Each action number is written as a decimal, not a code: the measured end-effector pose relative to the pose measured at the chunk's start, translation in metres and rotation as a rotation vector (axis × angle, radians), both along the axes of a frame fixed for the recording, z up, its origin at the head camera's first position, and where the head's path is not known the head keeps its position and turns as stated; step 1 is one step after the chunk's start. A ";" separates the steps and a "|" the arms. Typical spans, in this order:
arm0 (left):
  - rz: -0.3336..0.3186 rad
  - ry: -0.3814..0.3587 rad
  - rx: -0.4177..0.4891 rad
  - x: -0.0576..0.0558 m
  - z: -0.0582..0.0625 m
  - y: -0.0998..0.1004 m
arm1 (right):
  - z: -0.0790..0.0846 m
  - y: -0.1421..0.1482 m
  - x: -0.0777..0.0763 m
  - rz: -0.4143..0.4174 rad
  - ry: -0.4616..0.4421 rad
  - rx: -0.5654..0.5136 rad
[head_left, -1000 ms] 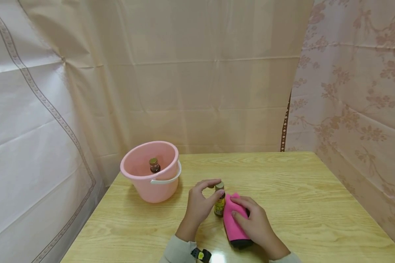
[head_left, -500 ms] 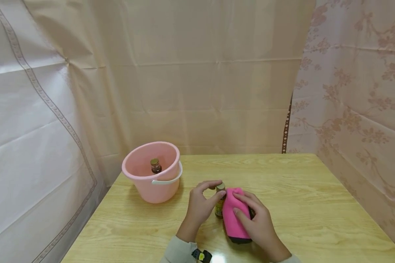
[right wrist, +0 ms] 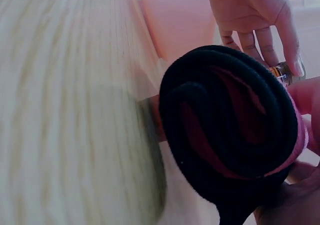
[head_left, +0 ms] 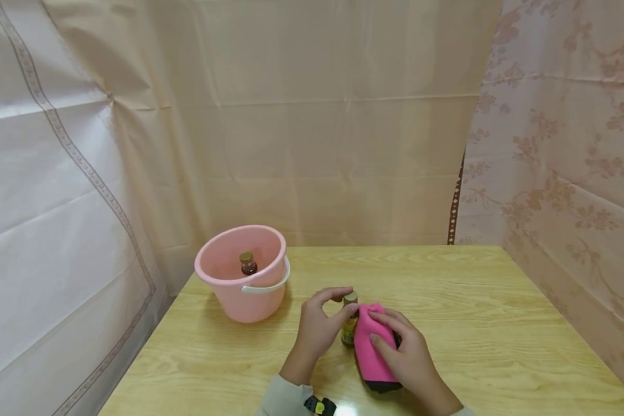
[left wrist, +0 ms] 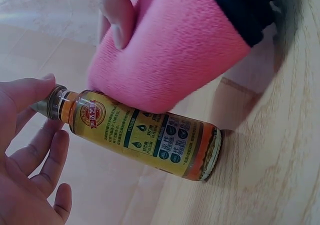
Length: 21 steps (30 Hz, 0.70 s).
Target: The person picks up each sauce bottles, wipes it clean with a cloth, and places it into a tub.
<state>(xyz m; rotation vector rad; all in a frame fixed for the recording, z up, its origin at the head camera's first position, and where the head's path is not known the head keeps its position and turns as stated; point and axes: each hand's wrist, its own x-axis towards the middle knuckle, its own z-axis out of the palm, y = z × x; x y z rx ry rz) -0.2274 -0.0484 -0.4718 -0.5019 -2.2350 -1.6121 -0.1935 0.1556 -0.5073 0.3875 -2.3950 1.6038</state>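
A small glass bottle (head_left: 349, 334) with a gold cap and yellow label stands on the table. My left hand (head_left: 316, 325) pinches it by the cap and neck between thumb and index finger; the other fingers hang loosely in the left wrist view. My right hand (head_left: 407, 345) grips a folded pink cloth (head_left: 370, 353) with a black edge, the thumb lying on its near face. In the left wrist view the cloth (left wrist: 170, 45) lies against the side of the bottle (left wrist: 137, 130) over part of its label. The right wrist view shows the cloth's rolled black end (right wrist: 225, 120).
A pink bucket (head_left: 249, 303) with a white handle (head_left: 265, 287) stands at the table's back left. Inside it is another gold-capped bottle (head_left: 248, 264). Behind the wooden table (head_left: 478, 323) hangs a beige curtain (head_left: 312, 144), with more fabric at both sides.
The pink cloth in my right hand slid up along the bottle, then slightly back down, and now covers more of its right side. My left hand keeps its hold on the cap.
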 end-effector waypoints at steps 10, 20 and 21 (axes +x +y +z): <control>-0.009 -0.012 0.012 0.000 0.001 0.000 | -0.003 -0.001 -0.002 -0.045 -0.105 0.097; -0.010 -0.018 0.007 -0.001 0.002 0.000 | -0.002 -0.001 -0.003 -0.050 -0.097 0.141; -0.011 -0.018 0.006 -0.001 0.002 0.000 | -0.002 -0.001 -0.003 -0.050 -0.089 0.129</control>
